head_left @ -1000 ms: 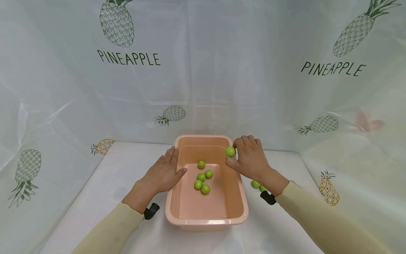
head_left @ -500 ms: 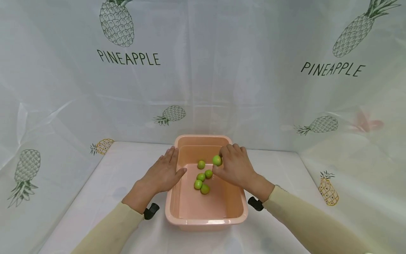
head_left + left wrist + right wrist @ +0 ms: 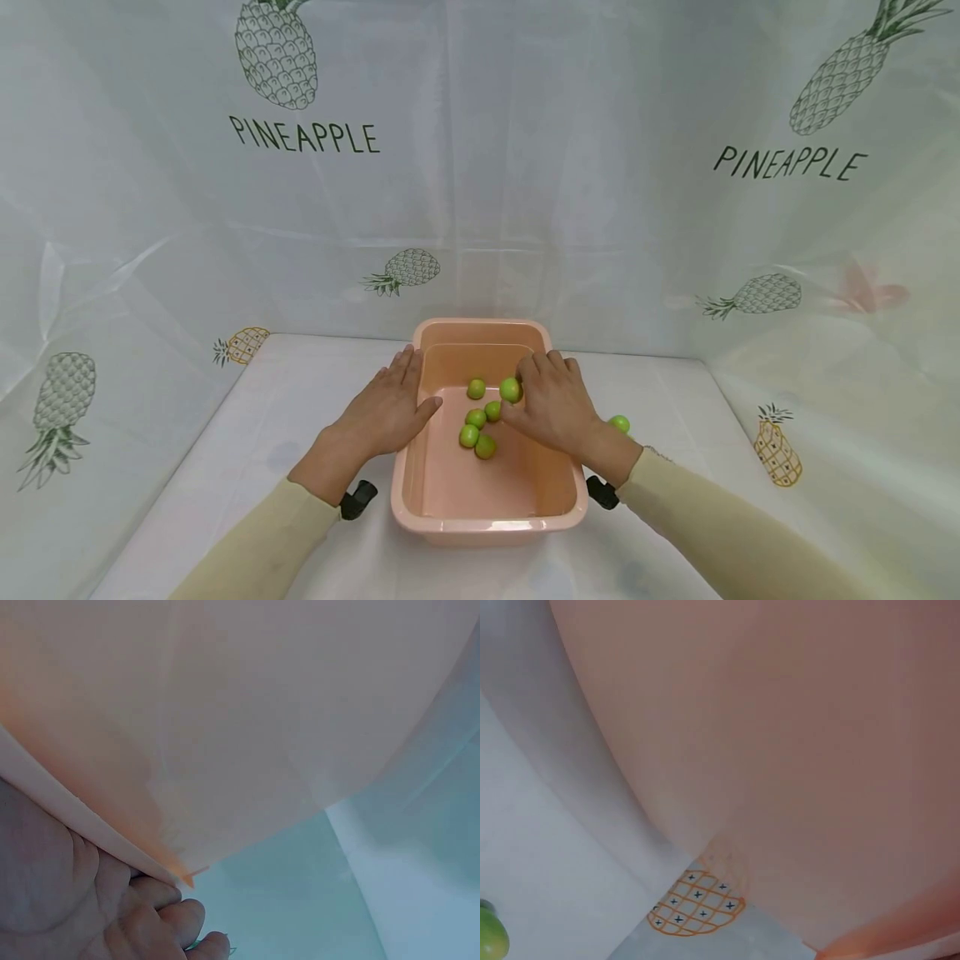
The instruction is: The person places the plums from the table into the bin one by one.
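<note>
A deep peach-coloured plastic basin (image 3: 480, 500) stands in front of me, with several small green limes (image 3: 485, 447) on its floor. My left hand (image 3: 380, 406) rests along the basin's left rim, fingers straight and thumb over the edge. In the left wrist view, the palm and fingertips (image 3: 191, 915) lie against the outside of the basin wall (image 3: 247, 735). My right hand (image 3: 558, 408) is over the right side of the basin and pinches a lime (image 3: 511, 390) between thumb and fingers. In the right wrist view the basin wall (image 3: 742, 750) hides that hand.
Another lime (image 3: 618, 424) lies on the white table cover (image 3: 675, 425) to the right of the basin, partly behind my right forearm; a lime (image 3: 491, 934) also shows in the right wrist view. A pineapple-printed plastic sheet (image 3: 495, 167) rises behind the table.
My right hand has moved left and down from the basin's right rim to over its inside, carrying the pinched lime. The left hand has stayed on the left rim.
</note>
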Tool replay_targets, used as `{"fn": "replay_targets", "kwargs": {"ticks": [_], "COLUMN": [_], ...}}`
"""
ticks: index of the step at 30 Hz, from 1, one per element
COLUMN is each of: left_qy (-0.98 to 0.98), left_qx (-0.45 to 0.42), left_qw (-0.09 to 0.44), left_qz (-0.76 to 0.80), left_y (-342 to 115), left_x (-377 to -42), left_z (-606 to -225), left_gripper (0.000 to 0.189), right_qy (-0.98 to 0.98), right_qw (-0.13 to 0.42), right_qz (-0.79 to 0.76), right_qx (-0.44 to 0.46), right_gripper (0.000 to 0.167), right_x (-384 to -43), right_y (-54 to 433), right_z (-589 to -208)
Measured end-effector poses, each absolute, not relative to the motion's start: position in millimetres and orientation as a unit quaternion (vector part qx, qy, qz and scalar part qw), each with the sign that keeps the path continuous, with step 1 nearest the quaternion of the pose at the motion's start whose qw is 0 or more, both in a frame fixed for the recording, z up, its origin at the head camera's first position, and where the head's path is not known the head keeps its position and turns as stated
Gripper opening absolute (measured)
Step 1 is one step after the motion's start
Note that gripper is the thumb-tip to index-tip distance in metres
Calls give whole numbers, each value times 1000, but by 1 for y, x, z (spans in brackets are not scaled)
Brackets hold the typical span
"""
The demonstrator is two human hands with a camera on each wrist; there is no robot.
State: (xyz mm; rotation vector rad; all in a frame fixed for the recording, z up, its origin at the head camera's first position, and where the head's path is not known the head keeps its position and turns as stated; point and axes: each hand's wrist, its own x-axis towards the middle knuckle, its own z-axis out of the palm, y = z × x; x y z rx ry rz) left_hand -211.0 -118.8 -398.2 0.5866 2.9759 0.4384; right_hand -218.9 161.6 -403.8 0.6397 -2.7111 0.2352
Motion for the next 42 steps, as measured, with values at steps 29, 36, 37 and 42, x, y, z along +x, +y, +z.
{"fn": "replay_targets", "kwargs": {"ticks": [29,36,37,42], "left_qy": [969,970,970,970], "left_qx": [192,190,190,189], "left_qw": [37,38,38,40], "left_qz": [148,150,150,149], "left_y": [-118,-118,-118,-119], "left_x": [-213,-213,-213,-212], "left_z": [-397,-398,-399,-400], "left_gripper": [85,84,85,85], "right_qy": [-953,-954,-954,-956], "right_qw": [200,198,197,191], "right_qz": [68,70,70,82], "right_qx": [217,215,214,208], "right_gripper": [33,32,31,30], "right_x": [-218,-219,-218,-217], "right_y": [163,163,163,163], "right_z": [-406,-407,-407,-408]}}
